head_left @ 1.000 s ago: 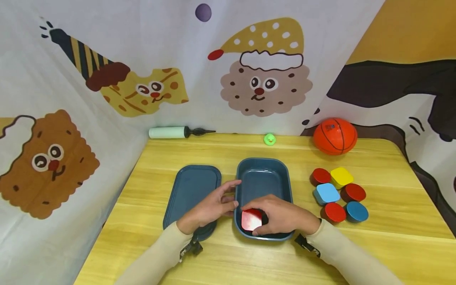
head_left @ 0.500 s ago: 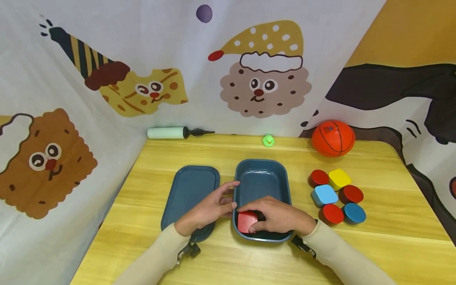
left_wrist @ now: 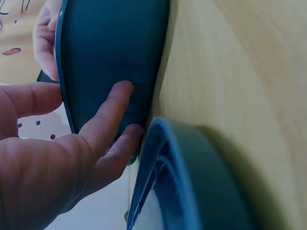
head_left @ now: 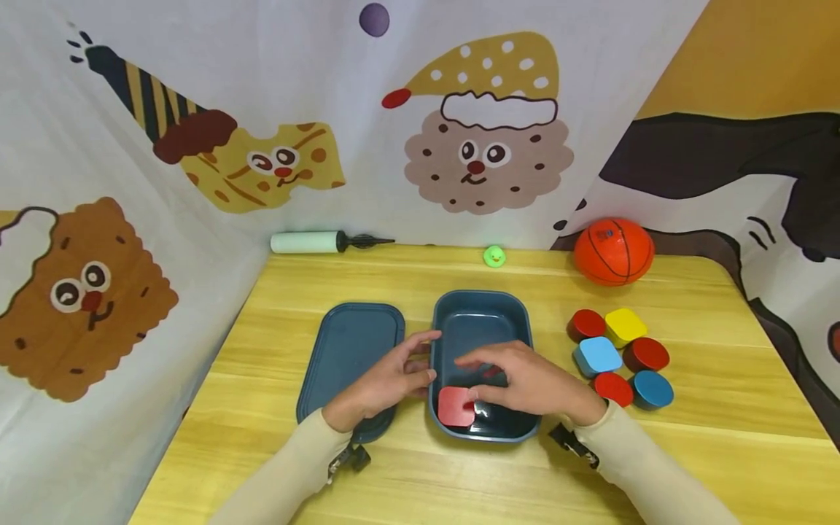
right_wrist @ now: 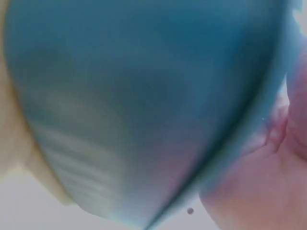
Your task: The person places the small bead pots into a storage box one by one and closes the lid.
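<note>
Presently, the right hand [head_left: 525,379] is spread above the blue box [head_left: 477,329], its thumb overlapping the red piece [head_left: 454,407] in the near left corner; whether touching, I cannot tell. The left hand [head_left: 394,375] rests its fingers against the outer wall, partly hiding the lid [head_left: 354,343]. Rightward stand six coloured pieces [head_left: 599,356]; behind them, an orange ball [head_left: 614,251].

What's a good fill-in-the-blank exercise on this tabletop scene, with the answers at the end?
The rounded-square block inside the dark blue rectangular box is ____.
To the box's right stand ____ small coloured blocks.
The hand nearest the flat dark blue lid is the person's ____ one.
The small toy duck is ____.
Missing words: red; six; left; green.
</note>
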`<state>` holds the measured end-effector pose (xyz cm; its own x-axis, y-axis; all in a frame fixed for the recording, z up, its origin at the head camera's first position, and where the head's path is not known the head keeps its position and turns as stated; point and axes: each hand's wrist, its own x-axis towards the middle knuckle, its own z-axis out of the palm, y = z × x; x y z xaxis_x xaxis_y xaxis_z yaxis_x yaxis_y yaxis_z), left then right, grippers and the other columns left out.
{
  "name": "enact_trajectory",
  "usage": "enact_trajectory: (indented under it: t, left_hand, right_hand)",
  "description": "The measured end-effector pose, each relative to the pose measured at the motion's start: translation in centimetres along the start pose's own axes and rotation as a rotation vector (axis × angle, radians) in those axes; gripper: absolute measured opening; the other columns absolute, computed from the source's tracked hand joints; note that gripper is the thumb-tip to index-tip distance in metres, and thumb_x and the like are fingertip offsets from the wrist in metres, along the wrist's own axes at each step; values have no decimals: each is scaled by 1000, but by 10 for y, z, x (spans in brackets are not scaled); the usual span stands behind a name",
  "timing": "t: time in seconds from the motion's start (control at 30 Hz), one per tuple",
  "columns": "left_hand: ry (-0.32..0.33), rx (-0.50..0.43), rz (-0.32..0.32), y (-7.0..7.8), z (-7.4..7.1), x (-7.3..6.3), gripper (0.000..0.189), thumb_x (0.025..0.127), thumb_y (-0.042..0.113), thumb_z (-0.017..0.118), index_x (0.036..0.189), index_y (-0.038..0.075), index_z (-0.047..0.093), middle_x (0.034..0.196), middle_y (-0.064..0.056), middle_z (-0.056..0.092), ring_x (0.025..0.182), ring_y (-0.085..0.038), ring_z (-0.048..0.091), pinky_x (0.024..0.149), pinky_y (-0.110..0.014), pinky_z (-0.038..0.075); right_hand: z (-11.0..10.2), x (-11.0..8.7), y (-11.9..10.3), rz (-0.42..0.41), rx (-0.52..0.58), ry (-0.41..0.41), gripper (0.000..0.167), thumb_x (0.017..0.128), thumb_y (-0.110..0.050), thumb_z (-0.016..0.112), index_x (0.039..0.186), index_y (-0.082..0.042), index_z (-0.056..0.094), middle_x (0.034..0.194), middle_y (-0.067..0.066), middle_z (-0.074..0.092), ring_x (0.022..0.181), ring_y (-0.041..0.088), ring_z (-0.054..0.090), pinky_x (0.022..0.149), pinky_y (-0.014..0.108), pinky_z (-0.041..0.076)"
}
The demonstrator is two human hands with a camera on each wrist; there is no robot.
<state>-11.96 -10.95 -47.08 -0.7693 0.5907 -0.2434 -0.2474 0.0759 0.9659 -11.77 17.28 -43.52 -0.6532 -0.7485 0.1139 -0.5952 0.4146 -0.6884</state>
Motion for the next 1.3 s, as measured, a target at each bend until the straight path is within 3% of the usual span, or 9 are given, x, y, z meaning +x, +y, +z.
enact_trajectory:
  t: [0.27,0.5,0.7,0.83,0.93,1.3]
  left_hand:
    - [24,4,-8,1,2,0,69,107,5,59,167,18,29,162,-24,41,136,-41,59,89,-42,63]
    - [24,15,-3,1,2,-1,72,105,5,62,168,16,28,162,-24,40,138,-42,57,91,-41,63]
    - [9,14,19,0,1,-2,80,101,3,68,168,14,25,164,-25,37,143,-45,53,96,-41,62]
    - [-1,20,28,0,0,-1,80,100,2,67,168,14,25,165,-24,35,144,-46,51,97,-39,61]
    - [-3,31,31,0,0,-1,80,100,2,67,168,14,26,164,-24,35,144,-46,51,98,-37,60]
    - [0,46,19,2,1,1,80,100,2,69,167,13,27,163,-25,38,142,-45,53,97,-39,61]
  right_hand:
    - [-30,-18,-4,74,6,182,39,95,-27,82,132,-23,72,130,-1,76,105,20,76,90,35,64]
    - [-52,-39,3,131,-17,294,37,95,-21,82,131,-22,73,125,-5,76,108,9,73,89,34,64]
    - [-66,-60,18,176,-49,410,33,95,-10,80,127,-20,75,122,1,77,100,8,75,86,20,61]
    - [-73,-78,26,270,-77,509,32,95,-10,80,125,-21,75,118,-2,78,94,1,73,84,11,56]
    - [-78,-91,32,336,-94,555,30,96,-13,80,124,-21,76,116,-1,78,96,-4,69,83,8,53]
    - [-85,-137,64,444,-212,679,28,96,-12,79,124,-11,75,113,11,73,98,-12,57,80,1,47]
